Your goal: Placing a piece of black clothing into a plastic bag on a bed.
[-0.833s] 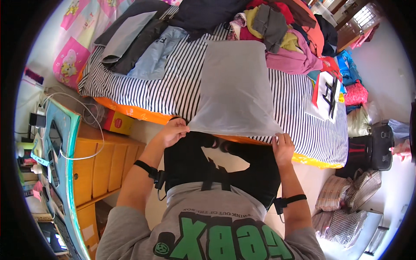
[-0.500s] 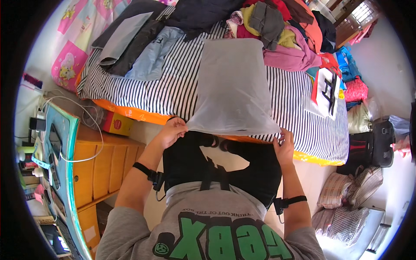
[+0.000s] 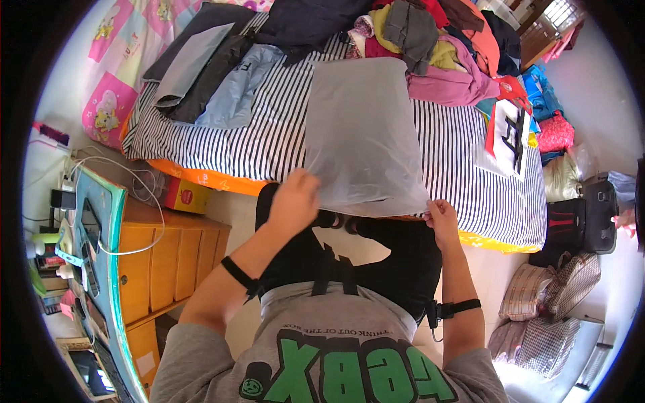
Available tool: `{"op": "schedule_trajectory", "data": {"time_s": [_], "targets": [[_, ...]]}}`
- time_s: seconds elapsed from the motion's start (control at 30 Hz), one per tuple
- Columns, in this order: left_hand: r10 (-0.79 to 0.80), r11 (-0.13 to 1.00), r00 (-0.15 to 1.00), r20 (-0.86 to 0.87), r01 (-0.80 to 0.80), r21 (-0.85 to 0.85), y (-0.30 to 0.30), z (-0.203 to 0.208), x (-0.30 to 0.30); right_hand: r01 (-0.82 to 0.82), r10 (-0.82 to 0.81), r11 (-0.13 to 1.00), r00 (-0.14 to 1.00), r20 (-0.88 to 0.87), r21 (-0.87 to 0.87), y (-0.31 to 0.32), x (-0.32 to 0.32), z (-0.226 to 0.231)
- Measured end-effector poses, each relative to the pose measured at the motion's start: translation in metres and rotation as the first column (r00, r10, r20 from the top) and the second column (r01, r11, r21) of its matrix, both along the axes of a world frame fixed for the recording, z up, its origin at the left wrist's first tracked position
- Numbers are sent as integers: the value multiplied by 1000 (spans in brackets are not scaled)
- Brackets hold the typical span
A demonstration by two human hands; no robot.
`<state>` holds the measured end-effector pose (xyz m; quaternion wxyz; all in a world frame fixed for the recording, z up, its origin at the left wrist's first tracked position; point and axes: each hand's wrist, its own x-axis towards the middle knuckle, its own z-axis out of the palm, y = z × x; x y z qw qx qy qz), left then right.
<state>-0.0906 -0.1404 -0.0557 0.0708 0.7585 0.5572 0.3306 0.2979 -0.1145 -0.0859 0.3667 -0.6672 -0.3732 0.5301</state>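
Note:
A frosted, see-through plastic bag (image 3: 359, 127) lies flat on the striped bed sheet, its open-looking near edge hanging toward my lap. My right hand (image 3: 441, 218) pinches the bag's near right corner between thumb and fingers. At the left side of the bag, a little above its near edge, is my left hand (image 3: 295, 201). Its fingers are bent and slightly blurred, so whether they grip the plastic is unclear. What the bag holds, if anything, cannot be made out through the cloudy film.
Packed garment bags (image 3: 242, 87) lie at the bed's far left. Heaped clothes (image 3: 443, 54) cover the far right, with a white bag with black marks (image 3: 509, 140) nearer. A wooden cabinet (image 3: 158, 262) stands left; checked bags (image 3: 537, 295) and a black suitcase (image 3: 598, 216) sit right.
My left hand has left the bag's near left corner and moved up and to the right along its left side. The right hand stays at the right corner.

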Motion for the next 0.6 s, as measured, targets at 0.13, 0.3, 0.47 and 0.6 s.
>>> {"op": "schedule_trajectory", "data": {"time_s": [0.13, 0.3, 0.47, 0.6], "targets": [[-350, 937, 936, 27, 350, 15, 7, 23, 80, 72, -67, 997, 964, -257, 11, -9, -14, 13], [-426, 904, 903, 47, 423, 63, 15, 18, 152, 111, -105, 994, 920, -378, -5, -18, -33, 20], [-393, 917, 919, 34, 388, 96, 23, -11, 174, 98, -108, 994, 899, -425, -46, -21, -35, 25], [-412, 901, 910, 36, 402, 165, 26, -13, 174, 85, -100, 995, 892, -441, -54, -21, -32, 29]]}}
